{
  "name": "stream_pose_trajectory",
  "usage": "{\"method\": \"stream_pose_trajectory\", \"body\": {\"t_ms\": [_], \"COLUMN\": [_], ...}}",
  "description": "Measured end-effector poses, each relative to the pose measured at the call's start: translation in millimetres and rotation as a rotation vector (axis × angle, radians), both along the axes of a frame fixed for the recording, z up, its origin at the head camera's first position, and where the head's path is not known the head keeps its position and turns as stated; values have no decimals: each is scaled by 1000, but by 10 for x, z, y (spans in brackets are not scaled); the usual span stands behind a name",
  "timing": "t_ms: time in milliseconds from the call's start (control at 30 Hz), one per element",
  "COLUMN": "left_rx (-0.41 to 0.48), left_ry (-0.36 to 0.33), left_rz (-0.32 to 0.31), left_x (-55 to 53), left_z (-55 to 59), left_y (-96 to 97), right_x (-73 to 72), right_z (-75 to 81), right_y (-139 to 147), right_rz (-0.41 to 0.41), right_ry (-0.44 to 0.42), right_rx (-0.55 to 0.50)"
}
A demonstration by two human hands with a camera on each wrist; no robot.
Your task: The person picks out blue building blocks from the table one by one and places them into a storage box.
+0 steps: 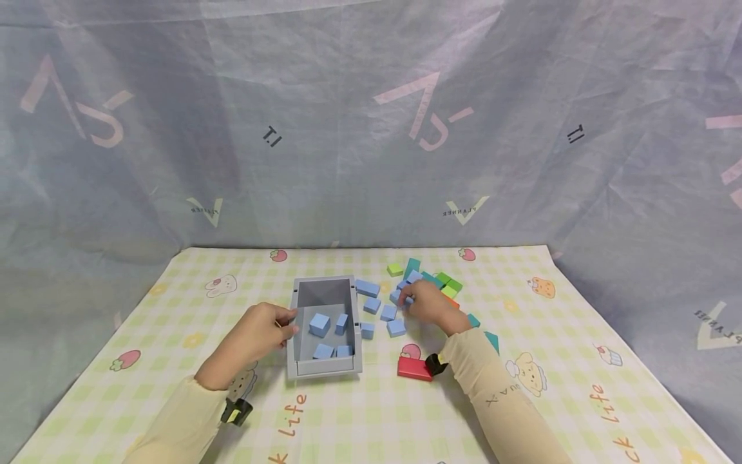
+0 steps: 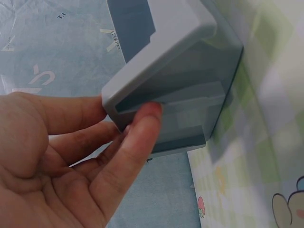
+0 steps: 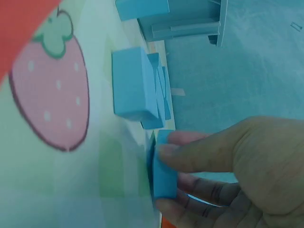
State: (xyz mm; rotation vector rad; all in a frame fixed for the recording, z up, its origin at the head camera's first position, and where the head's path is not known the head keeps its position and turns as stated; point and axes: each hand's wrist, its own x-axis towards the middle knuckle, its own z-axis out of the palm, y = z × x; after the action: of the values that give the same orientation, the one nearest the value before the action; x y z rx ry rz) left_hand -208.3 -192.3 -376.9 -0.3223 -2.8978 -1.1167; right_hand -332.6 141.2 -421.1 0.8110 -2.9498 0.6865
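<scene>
While fingers of the left hand grip the grey box | right hand pinches a blue block

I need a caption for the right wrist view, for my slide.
Right hand pinches a blue block near other blocks and a printed strawberry.

"How is the light in the head view?"
"Soft and quite even; only a faint shadow lies on the desk beside the right sleeve."
"And the wrist views?"
"The left is dimmer, with the grey box shaded. The right has strong blue-green tint, and the red block is blurred in its corner."
</scene>
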Motion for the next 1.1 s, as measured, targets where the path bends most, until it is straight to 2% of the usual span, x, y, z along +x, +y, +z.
{"method": "stream_pose_trajectory", "body": {"t_ms": [233,500,600,700,800,900,1100], "left_rx": [1,-6,-7,-8,-17,-27,-30], "left_ry": [-8,-12,-9,-2,9,13,13], "left_rz": [4,11,8,3,-4,-10,-11], "left_x": [-4,-12,-12,-14,-16,-17,-16], "left_z": [9,6,5,4,3,2,-2], "left_y": [2,-2,-4,-8,-10,-12,-20], "right_x": [2,23,67,146,253,368,558], "right_z": [92,215,277,369,476,572,692], "right_y": [58,47,-1,-74,-160,-253,-442], "right_rz": [-29,-24,-41,-61,-53,-13,84], "right_ry": [-42,42,43,56,107,154,168], "right_rx": [-63,-82,-120,-174,-227,-272,-303]}}
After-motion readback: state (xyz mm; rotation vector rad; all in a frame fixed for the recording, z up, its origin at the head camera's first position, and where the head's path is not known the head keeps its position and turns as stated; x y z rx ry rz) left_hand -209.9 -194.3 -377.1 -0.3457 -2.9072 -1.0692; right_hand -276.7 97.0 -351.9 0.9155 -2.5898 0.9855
